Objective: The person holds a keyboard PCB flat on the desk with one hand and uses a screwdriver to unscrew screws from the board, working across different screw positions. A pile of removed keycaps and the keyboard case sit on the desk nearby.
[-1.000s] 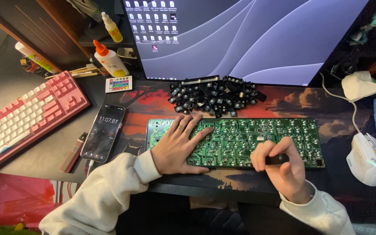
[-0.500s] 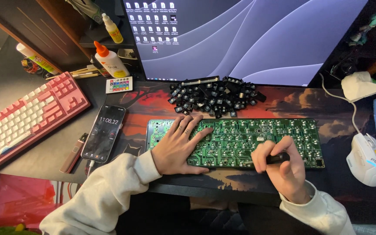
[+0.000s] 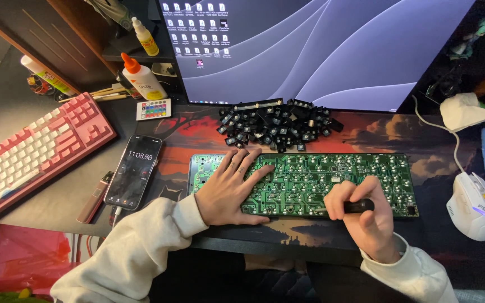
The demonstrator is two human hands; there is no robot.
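A bare green keyboard circuit board (image 3: 360, 174) lies flat on the desk mat in front of me. My left hand (image 3: 230, 188) rests palm down on the board's left part, fingers spread. My right hand (image 3: 363, 216) is closed around a small black-handled tool (image 3: 357, 206), whose tip points left at the board's near edge. A heap of black key switches (image 3: 279, 124) sits just behind the board, under the monitor.
A phone (image 3: 133, 171) with a lit screen lies left of the board, a pink and white keyboard (image 3: 29, 151) further left. Glue bottles (image 3: 141, 76) and a small remote (image 3: 152, 109) stand behind. A white mouse (image 3: 472, 205) is at the right; a monitor (image 3: 321, 45) fills the back.
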